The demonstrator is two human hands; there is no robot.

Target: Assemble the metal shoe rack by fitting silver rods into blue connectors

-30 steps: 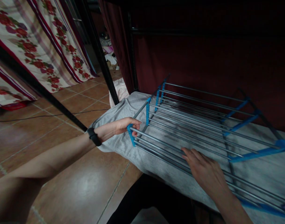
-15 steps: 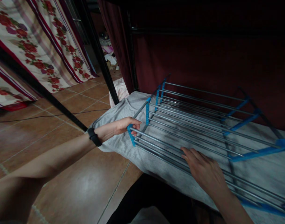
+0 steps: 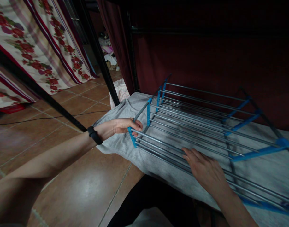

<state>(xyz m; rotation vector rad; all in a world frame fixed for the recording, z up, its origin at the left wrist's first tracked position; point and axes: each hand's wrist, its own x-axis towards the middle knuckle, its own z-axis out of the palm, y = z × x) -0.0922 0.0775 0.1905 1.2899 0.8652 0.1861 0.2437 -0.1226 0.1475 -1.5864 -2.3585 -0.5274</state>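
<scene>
A clothes drying rack (image 3: 194, 126) of grey metal rods and blue plastic crossbars lies in front of me, with a grey cloth (image 3: 120, 142) spread under and around it. My left hand (image 3: 124, 125), with a black band on the wrist, is closed round the rack's near left corner at a blue crossbar. My right hand (image 3: 204, 170) lies flat on the near rods, fingers stretched out and holding nothing.
Brown floor tiles (image 3: 71, 176) lie to the left, crossed by a thin black cable (image 3: 40, 118). A slanted black pole (image 3: 40, 91) and floral curtains (image 3: 33, 47) stand at the left. A dark red cloth wall (image 3: 206, 60) rises behind the rack.
Both hands keep their places on the rack. The view has shifted very slightly; nothing else has moved.
</scene>
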